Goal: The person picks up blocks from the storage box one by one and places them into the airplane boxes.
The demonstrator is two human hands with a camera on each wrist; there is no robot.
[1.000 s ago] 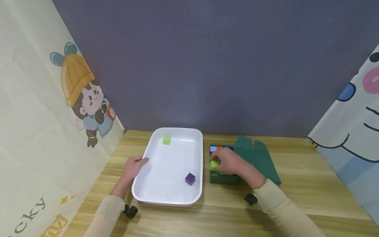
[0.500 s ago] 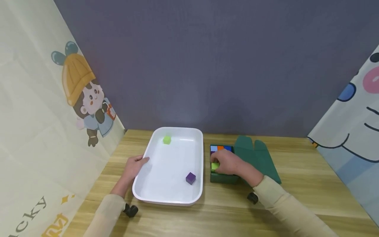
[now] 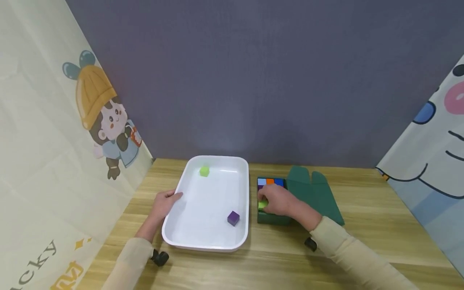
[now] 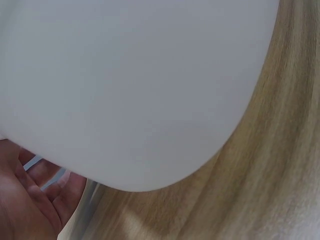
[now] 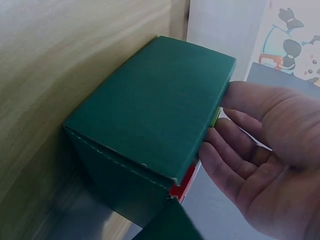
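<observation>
In the head view my left hand [image 3: 164, 204] grips the left rim of a white tray [image 3: 208, 245], thumb over the edge. Its fingers curl under the tray's side in the left wrist view. Inside the tray lie a lime green cube [image 3: 204, 171] near the far left corner and a purple cube [image 3: 233, 218] near the right side. Right of the tray stands an open dark green cardboard box [image 3: 274, 218] with coloured cubes in it. My right hand [image 3: 278, 200] reaches into its top and pinches another lime green cube [image 3: 262, 204], partly hidden by the fingers.
The box's green lid [image 3: 315, 197] lies folded open to its right. Light blue, orange and blue cubes [image 3: 278, 182] form the box's far row. A dark grey wall [image 3: 268, 80] rises behind the wooden table [image 3: 362, 209], with printed curtains at both sides.
My right hand has sunk slightly with the lime green cube, which sits lower in the box. The left hand and the cubes in the tray have stayed in place.
</observation>
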